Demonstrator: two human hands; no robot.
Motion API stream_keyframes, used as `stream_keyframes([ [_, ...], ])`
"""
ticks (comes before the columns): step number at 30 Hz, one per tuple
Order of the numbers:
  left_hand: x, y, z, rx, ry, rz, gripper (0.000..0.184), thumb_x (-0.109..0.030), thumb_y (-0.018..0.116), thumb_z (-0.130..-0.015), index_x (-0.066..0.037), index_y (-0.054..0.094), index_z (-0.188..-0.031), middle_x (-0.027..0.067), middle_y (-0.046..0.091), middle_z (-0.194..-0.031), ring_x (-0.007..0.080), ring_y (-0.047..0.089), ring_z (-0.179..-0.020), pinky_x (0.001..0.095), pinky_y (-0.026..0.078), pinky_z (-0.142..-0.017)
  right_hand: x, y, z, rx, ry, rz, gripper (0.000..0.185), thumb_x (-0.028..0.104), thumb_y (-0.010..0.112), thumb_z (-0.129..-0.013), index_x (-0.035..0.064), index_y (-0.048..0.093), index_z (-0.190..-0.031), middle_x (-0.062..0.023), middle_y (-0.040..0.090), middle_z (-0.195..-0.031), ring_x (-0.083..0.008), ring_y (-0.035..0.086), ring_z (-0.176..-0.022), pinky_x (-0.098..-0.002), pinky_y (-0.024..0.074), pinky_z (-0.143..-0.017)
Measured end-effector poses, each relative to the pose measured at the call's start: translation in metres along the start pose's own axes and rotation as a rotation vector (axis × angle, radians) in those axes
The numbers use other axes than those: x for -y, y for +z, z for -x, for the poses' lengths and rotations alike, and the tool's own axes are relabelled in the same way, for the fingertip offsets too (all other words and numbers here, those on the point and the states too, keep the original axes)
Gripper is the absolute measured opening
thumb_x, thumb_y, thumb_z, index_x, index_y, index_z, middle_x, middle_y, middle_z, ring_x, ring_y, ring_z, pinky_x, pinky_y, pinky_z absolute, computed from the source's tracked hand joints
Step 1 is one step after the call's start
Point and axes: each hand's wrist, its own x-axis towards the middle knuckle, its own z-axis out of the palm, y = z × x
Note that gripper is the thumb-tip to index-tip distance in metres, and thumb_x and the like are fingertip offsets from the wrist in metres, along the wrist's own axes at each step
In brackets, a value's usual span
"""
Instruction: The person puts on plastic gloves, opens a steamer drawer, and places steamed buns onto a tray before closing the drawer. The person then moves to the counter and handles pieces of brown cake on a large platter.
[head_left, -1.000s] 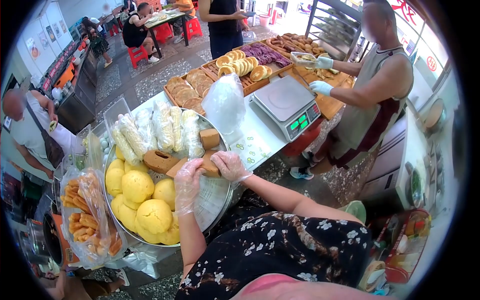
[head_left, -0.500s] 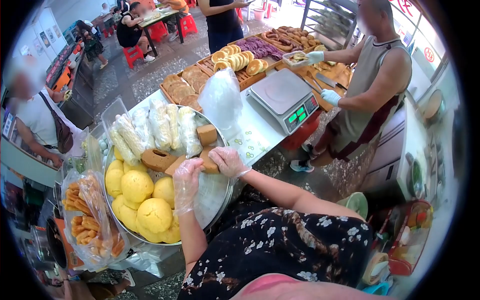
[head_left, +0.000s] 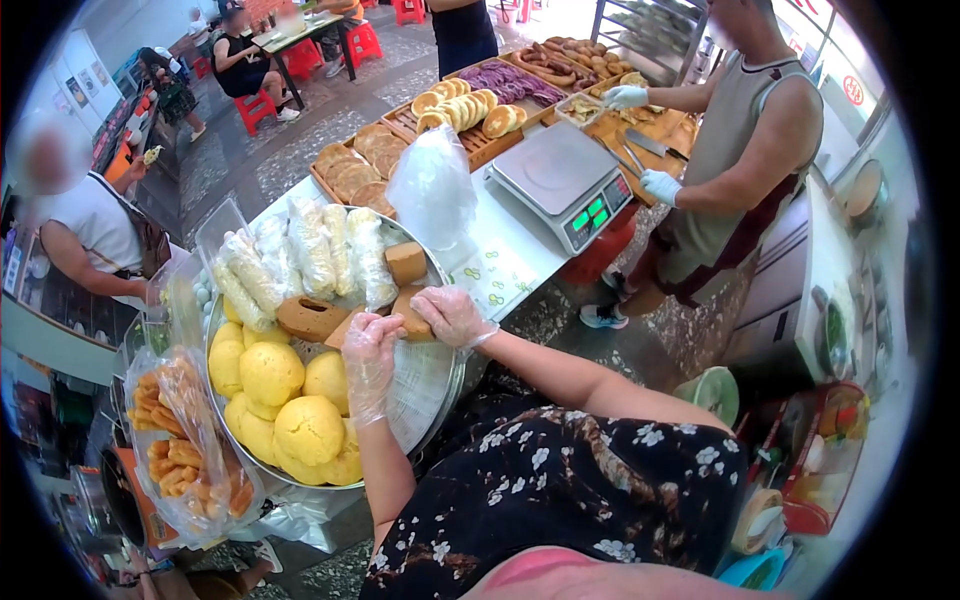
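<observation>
Both my hands, in clear plastic gloves, are over a large round metal tray [head_left: 425,400]. My left hand [head_left: 372,350] is closed on the near end of a brown steamed cake piece [head_left: 341,331]. My right hand [head_left: 455,316] curls round another brown cake piece [head_left: 414,314], just beside it. A brown cake with a slot in its top [head_left: 310,319] lies to the left, and a small brown block [head_left: 405,263] sits behind. Round yellow buns [head_left: 308,430] fill the tray's left and near side. Corn cobs in plastic wrap [head_left: 318,250] lie at its back.
Behind the tray are a plastic bag bundle [head_left: 435,190], a lit digital scale [head_left: 560,190] and wooden trays of flatbreads [head_left: 360,170]. Fried dough sticks [head_left: 180,460] lie bagged at left. A gloved co-worker [head_left: 745,150] holds a utensil at right; another person [head_left: 95,220] stands at left.
The co-worker's clear food container has gone from a gloved hand down onto the board. The person at left has shifted nearer the counter. My hands stay on the cake pieces, nearly still.
</observation>
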Motion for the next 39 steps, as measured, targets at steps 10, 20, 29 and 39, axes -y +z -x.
stream_keyframes([
  [10,0.001,0.003,-0.004,-0.010,0.024,-0.058,0.016,-0.002,0.070,-0.077,-0.004,0.071,-0.092,0.0112,0.061,-0.088,0.0266,0.061,-0.083,0.0340,0.050,-0.074,-0.004,-0.001,0.000,0.020,0.035,-0.040,0.023,0.017,0.055,-0.094,0.0006,0.058,-0.078,-0.0195,0.057,-0.070,-0.0376,0.059,-0.064,-0.0430,0.0445,-0.057],
  [20,-0.005,0.001,-0.004,0.028,-0.005,-0.030,0.015,-0.004,0.072,-0.076,-0.005,0.071,-0.091,0.0105,0.063,-0.090,0.0269,0.062,-0.084,0.0350,0.050,-0.076,-0.006,0.001,0.003,0.013,0.012,-0.011,0.024,0.019,0.055,-0.094,0.0018,0.057,-0.077,-0.0187,0.057,-0.068,-0.0370,0.059,-0.064,-0.0422,0.0455,-0.057],
  [29,0.000,0.008,-0.007,0.038,0.082,-0.041,0.014,-0.006,0.074,-0.073,-0.005,0.071,-0.086,0.0084,0.066,-0.089,0.0260,0.062,-0.085,0.0352,0.049,-0.078,-0.011,-0.001,0.004,0.067,0.029,0.006,0.024,0.023,0.053,-0.094,0.0025,0.056,-0.081,-0.0167,0.056,-0.067,-0.0336,0.060,-0.062,-0.0411,0.0464,-0.057],
  [39,-0.006,0.009,-0.012,0.056,0.120,-0.041,0.013,-0.007,0.075,-0.071,-0.007,0.071,-0.083,0.0070,0.067,-0.085,0.0268,0.063,-0.085,0.0365,0.050,-0.080,-0.014,0.003,0.003,0.058,-0.069,0.084,0.019,0.020,0.052,-0.091,0.0048,0.057,-0.081,-0.0139,0.054,-0.073,-0.0331,0.060,-0.067,-0.0425,0.0453,-0.058],
])
